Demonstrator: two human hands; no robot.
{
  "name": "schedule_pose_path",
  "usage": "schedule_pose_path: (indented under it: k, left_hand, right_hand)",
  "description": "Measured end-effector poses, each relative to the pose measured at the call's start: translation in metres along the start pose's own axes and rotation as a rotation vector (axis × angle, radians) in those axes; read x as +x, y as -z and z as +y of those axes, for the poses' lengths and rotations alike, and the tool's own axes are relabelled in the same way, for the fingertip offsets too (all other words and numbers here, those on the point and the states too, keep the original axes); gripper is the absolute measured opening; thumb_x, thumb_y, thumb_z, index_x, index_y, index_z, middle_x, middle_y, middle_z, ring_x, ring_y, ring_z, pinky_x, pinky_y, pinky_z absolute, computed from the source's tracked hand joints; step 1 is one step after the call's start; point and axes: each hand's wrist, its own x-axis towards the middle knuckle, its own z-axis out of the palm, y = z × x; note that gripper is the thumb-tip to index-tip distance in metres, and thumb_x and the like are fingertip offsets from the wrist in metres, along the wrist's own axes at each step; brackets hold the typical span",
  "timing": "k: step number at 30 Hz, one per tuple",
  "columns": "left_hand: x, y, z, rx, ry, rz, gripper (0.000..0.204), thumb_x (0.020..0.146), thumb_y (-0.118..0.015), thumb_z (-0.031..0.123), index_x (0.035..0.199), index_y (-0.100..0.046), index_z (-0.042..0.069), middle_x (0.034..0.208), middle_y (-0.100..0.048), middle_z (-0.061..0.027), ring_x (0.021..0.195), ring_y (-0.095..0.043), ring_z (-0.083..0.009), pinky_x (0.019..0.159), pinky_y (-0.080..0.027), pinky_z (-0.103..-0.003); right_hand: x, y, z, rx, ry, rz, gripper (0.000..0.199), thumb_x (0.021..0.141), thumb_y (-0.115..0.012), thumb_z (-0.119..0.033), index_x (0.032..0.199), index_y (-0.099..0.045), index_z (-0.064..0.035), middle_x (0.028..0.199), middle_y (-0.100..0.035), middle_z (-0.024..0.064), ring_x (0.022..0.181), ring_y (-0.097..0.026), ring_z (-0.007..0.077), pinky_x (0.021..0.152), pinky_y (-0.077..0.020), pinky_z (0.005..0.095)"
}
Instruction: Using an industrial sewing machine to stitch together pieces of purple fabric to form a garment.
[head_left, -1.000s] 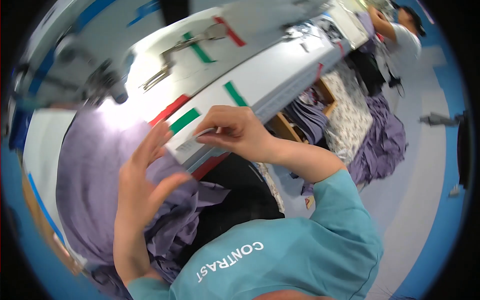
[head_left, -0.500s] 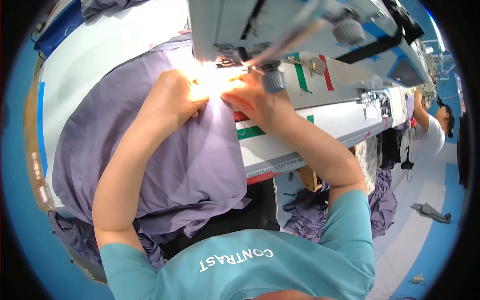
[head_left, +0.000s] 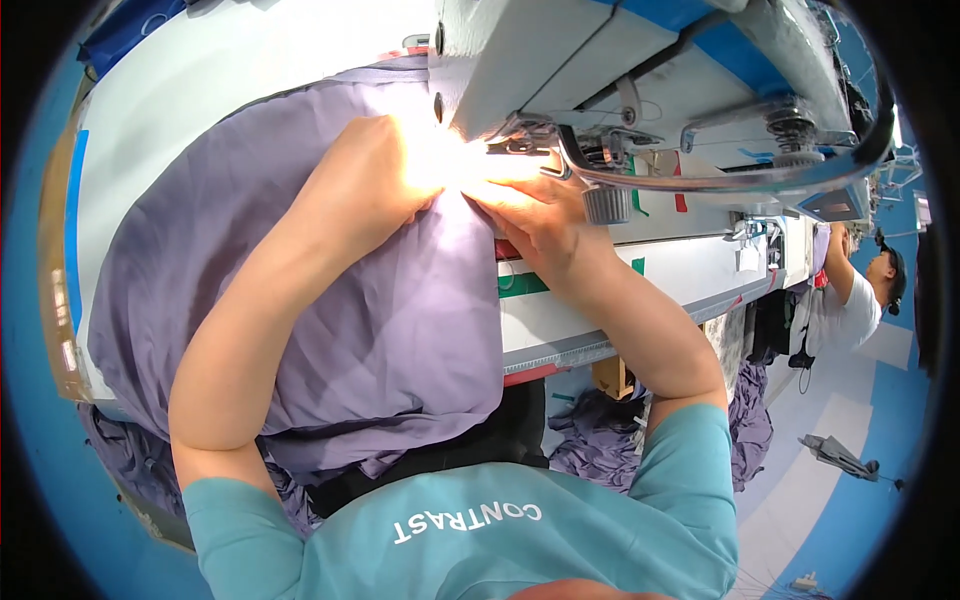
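A wide piece of purple fabric (head_left: 230, 220) spreads over the white table and droops past its front edge. Its upper right edge lies under the head of a white sewing machine (head_left: 590, 75), where a lamp glares. My left hand (head_left: 380, 180) is closed on the fabric just left of the needle area, fingertips washed out by the light. Close by on the right, my right hand (head_left: 545, 215) pinches the fabric's edge beside the presser foot, its fingers partly hidden under the machine. Glare hides the needle and the stitching spot.
A ruler strip (head_left: 560, 358) runs along the table's front edge. More purple cloth (head_left: 600, 435) is heaped below on the right, and some hangs at the lower left. Farther right, a co-worker (head_left: 855, 290) sits at another machine. A blue bag (head_left: 125, 35) lies at the far left.
My view has shifted, so the machine's underside and a curved bar now show more plainly. Both hands remain close together at the needle area with the fabric.
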Motion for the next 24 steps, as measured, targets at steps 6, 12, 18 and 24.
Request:
schedule_pose_path:
  k: [6, 12, 18, 24]
  left_hand:
    - [-0.032, -0.022, -0.024, 0.646, -0.442, 0.226, 0.025, 0.083, -0.067, 0.016, 0.106, -0.062, 0.007, 0.120, -0.059, -0.0085, 0.109, -0.056, -0.0230, 0.091, -0.046, -0.038]
    - [-0.036, -0.028, -0.034, 0.575, -0.506, 0.277, 0.038, 0.083, -0.068, 0.014, 0.120, -0.063, 0.008, 0.123, -0.061, -0.0064, 0.115, -0.054, -0.0255, 0.104, -0.039, -0.041]
    - [-0.029, -0.022, -0.035, 0.510, -0.521, 0.265, 0.031, 0.080, -0.069, 0.013, 0.110, -0.064, 0.006, 0.114, -0.063, -0.0080, 0.111, -0.055, -0.0279, 0.103, -0.040, -0.042]
    - [-0.022, -0.015, -0.038, 0.553, -0.559, 0.286, 0.026, 0.080, -0.069, 0.013, 0.105, -0.065, 0.005, 0.103, -0.064, -0.0073, 0.101, -0.058, -0.0268, 0.100, -0.042, -0.040]
  right_hand:
    - [-0.004, -0.001, 0.001, -0.077, 0.026, -0.010, 0.038, 0.082, -0.063, -0.012, 0.120, -0.062, -0.0178, 0.100, -0.067, 0.0002, 0.089, -0.065, 0.0243, 0.076, -0.0535, 0.0350]
    - [-0.001, 0.004, -0.004, -0.087, 0.023, -0.026, 0.037, 0.080, -0.064, -0.012, 0.117, -0.063, -0.0154, 0.102, -0.067, 0.0016, 0.092, -0.065, 0.0248, 0.079, -0.0529, 0.0369]
    - [-0.006, -0.002, -0.002, -0.083, 0.019, 0.003, 0.036, 0.079, -0.067, -0.006, 0.114, -0.067, -0.0128, 0.109, -0.067, 0.0047, 0.099, -0.064, 0.0237, 0.085, -0.0501, 0.0368]
    - [-0.008, -0.003, 0.001, -0.123, -0.017, -0.073, 0.037, 0.079, -0.070, 0.002, 0.113, -0.071, -0.0103, 0.114, -0.067, 0.0048, 0.102, -0.064, 0.0199, 0.091, -0.0447, 0.0327]
